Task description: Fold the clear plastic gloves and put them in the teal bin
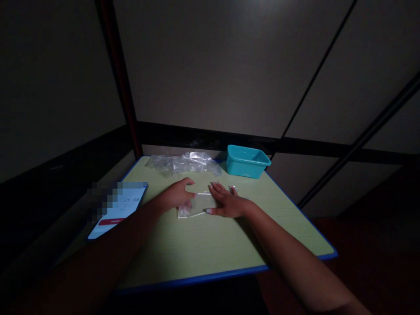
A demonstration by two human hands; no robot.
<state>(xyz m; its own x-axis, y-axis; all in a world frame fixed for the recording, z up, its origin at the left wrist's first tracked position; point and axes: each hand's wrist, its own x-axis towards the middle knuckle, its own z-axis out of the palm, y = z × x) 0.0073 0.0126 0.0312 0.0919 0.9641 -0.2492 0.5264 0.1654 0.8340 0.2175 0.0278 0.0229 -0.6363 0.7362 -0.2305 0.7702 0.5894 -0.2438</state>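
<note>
A flat, clear plastic bag [201, 204] lies on the pale yellow-green, blue-edged surface [170, 253], in front and left of the turquoise rectangular plastic tub [244, 165]. The right hand [226, 202] rests on it, fingers spread. The left hand [180, 193] is at its end farther from the tub; whether its fingers pinch, I cannot tell. Crumpled clear plastic [188, 163] lies just left of the tub; a flat, lit-screen device [126, 210] well left.

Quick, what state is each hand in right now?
Left hand: at the left end of the flattened clear plastic bag; grip cannot be told.
Right hand: open, palm down on that bag.
</note>
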